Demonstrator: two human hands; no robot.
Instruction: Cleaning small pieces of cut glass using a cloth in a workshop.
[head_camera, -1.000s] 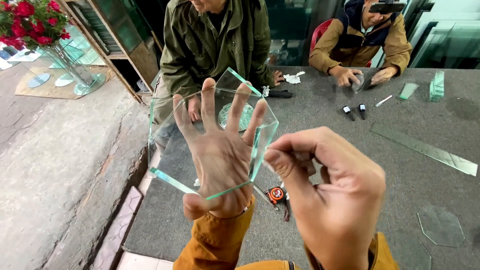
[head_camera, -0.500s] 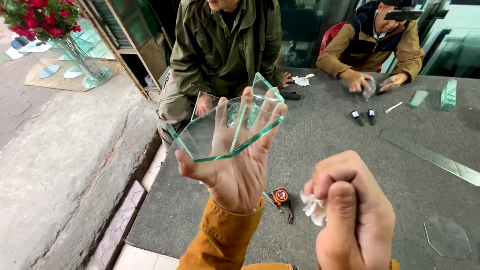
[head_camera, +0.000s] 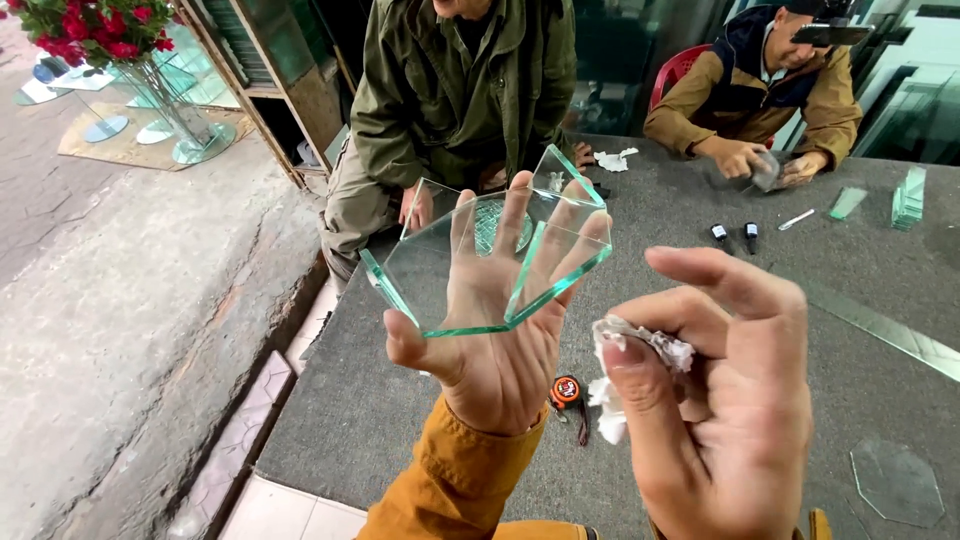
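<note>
Head view, single moment.

Left hand (head_camera: 495, 320): palm up, fingers spread wide, raised above the grey tabletop (head_camera: 400, 400). A clear polygonal glass pane (head_camera: 440, 275) with green-tinted edges lies flat across the spread fingertips and thumb; the fingers show through it from below. The pane is tilted slightly, near edge lower.

Right hand (head_camera: 720, 390): just right of the left hand, close to the camera. Thumb and curled fingers pinch a crumpled white tissue (head_camera: 625, 370); the index finger is stretched out above it. The tissue is near the pane's right edge, not touching it.

Below and between the hands, on the tabletop: a small tape measure (head_camera: 566, 392), orange and black case with a round red and white label on its face.

Right of the right hand: a long glass strip (head_camera: 880, 325) lying flat; lower right, an octagonal glass piece (head_camera: 897, 482).

Beyond the hands: two small dark bottles (head_camera: 735, 235) with pale caps stand side by side; a stack of small glass pieces (head_camera: 910, 200) at far right.

Two other people sit at the far side, one in an olive jacket (head_camera: 460, 90), one in a brown jacket (head_camera: 750, 110) handling a small glass piece.

Far left of the hands: a glass vase of red flowers (head_camera: 100, 40) on the pavement.
</note>
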